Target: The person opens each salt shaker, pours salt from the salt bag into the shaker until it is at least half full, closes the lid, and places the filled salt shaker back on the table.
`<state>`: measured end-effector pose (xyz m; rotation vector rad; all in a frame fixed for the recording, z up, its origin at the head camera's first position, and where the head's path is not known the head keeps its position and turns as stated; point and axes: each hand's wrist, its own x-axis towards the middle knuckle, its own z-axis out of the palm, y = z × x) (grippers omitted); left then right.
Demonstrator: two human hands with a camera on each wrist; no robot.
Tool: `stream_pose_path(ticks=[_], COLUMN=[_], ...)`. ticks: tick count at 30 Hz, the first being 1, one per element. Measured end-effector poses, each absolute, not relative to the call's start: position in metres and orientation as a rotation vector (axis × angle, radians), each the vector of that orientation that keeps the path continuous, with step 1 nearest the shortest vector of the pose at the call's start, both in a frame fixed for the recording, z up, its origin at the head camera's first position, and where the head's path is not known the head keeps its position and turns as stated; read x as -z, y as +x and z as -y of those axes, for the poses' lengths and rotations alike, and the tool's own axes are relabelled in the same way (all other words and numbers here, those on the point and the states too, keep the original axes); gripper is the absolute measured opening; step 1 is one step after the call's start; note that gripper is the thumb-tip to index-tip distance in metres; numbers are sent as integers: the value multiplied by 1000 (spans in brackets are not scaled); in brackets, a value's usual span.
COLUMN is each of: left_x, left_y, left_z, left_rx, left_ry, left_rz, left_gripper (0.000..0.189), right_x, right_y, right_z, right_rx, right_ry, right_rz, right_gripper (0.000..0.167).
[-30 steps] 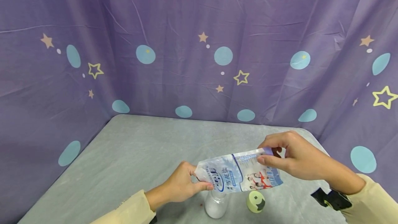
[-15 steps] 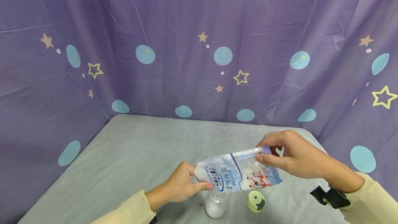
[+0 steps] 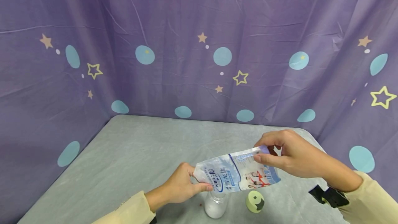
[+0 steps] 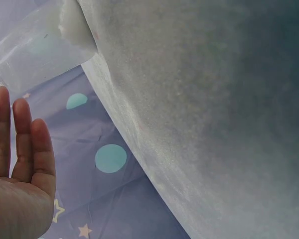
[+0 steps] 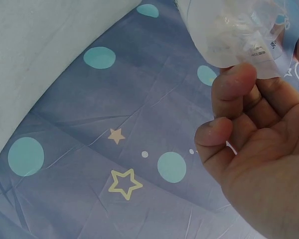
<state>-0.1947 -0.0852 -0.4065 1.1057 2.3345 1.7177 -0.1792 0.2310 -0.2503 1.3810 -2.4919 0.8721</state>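
A blue and white plastic salt bag (image 3: 237, 170) lies tilted in the air, its left end lower and above a clear jar (image 3: 215, 208). My left hand (image 3: 183, 184) pinches that lower end between thumb and fingers. The upper right end is pinched by my right hand (image 3: 293, 158), thumb on the printed face. White salt (image 4: 74, 22) covers the bottom of the jar in the left wrist view. The jar's mouth is hidden behind the bag in the head view. In the right wrist view, fingers (image 5: 234, 89) curl under the bag's see-through end.
A pale green round lid (image 3: 255, 201) with a dark mark sits right of the jar. Both stand near the front of the grey cloth-covered table (image 3: 149, 144). A purple curtain (image 3: 186, 27) with stars and dots closes off the back and sides.
My right hand and the bag's upper end have edged slightly left. The left hand, the jar and the lid stay practically where they were.
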Motion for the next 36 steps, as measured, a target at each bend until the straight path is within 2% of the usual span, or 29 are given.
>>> stream_pose_path(ticks=[36], left_x=[410], left_y=[-195], left_z=[85], left_rx=[-1716], left_ry=[1066], left_rz=[-2326], left_gripper=[14], right_x=[246], right_y=[-179], right_z=[-227], right_rx=[-818], right_ry=[1347], right_rz=[2537], right_gripper=[12])
